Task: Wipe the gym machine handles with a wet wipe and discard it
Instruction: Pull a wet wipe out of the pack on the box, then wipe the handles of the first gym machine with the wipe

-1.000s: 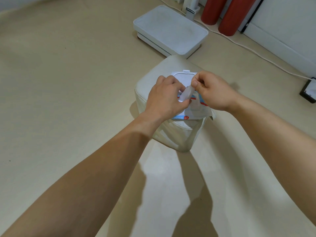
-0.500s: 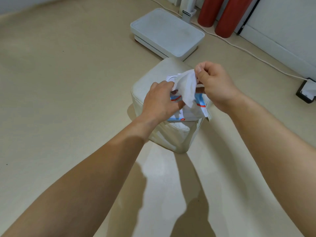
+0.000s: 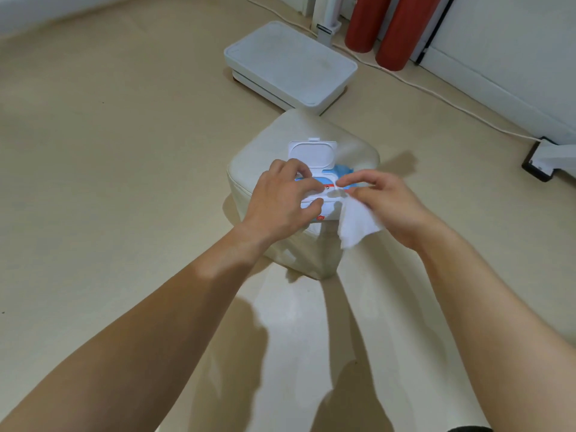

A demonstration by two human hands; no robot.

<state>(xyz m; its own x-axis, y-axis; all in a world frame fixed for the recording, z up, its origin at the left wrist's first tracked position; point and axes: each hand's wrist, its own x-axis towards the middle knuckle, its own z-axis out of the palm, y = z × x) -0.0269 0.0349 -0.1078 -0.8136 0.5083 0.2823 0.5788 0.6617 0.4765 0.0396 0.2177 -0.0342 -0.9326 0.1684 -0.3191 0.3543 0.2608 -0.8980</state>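
A blue and white wet wipe pack [image 3: 327, 177] lies on a cream padded stool [image 3: 311, 132], its white flip lid [image 3: 312, 153] open and standing up at the far side. My left hand [image 3: 280, 201] holds the pack down, fingers curled over its top and near edge. My right hand [image 3: 389, 204] holds a white wet wipe [image 3: 355, 226], which hangs free below its fingers at the pack's right end. No gym machine handle is in view.
The stool stands on a beige floor. Behind it lies a flat white platform [image 3: 290, 63]. Two red cylinders [image 3: 389, 29] lean at the back wall. A white cable [image 3: 436, 98] runs across the floor to a black and white device [image 3: 542, 160] at the right.
My right hand drew the wipe out of the pack, lifted it, then came down to the right with the wipe free. The lid now shows fully open.
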